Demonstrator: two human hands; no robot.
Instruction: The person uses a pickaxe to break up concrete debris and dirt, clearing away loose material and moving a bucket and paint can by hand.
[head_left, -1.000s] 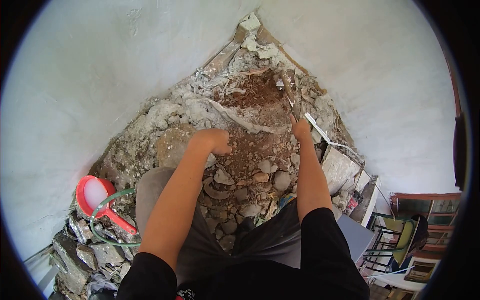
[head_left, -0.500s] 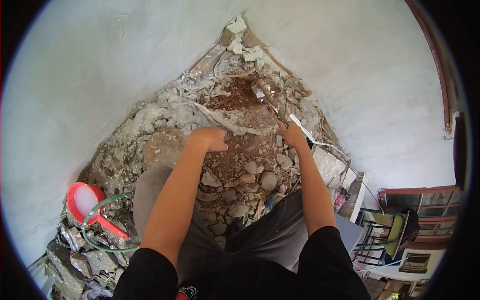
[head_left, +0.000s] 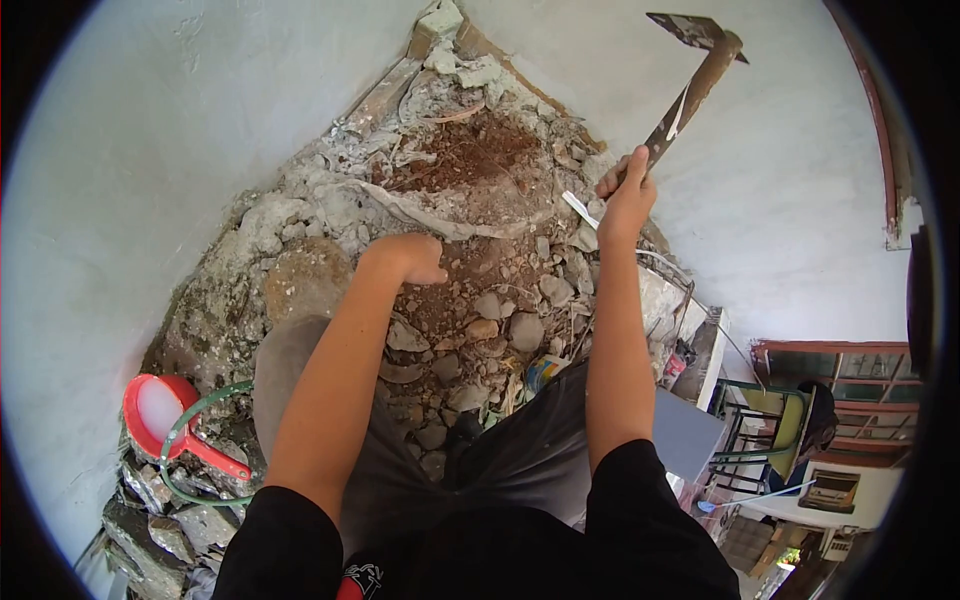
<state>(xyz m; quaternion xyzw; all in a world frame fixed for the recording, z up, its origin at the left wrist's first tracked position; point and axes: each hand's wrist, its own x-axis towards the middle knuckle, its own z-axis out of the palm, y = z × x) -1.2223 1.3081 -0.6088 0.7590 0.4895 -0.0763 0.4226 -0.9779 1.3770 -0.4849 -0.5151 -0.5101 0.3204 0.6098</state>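
My right hand (head_left: 627,196) is wrapped round the wooden handle of a short hoe (head_left: 684,104), raised in front of the right wall. The hoe's flat metal blade is at the top, pointing left, and pale smears mark the handle. My left hand (head_left: 404,260) hangs curled in a fist above the rubble, with nothing seen sticking out of it; its inner fingers are hidden. Below and ahead, a patch of loose reddish-brown soil (head_left: 480,150) lies in the corner. A pale curved strip (head_left: 425,215) crosses the ground just beyond my left hand.
Two pale walls (head_left: 160,160) meet at the corner. Stones (head_left: 527,331) and a large rock (head_left: 308,280) surround my legs. A red dipper (head_left: 160,412) and green hoop (head_left: 170,470) lie at left. A white strip (head_left: 580,209), grey board (head_left: 688,440) and chair (head_left: 765,420) are at right.
My right hand has lifted the hoe from the soil patch, up and to the right. My left hand stays curled, in nearly the same place. The view has shifted slightly.
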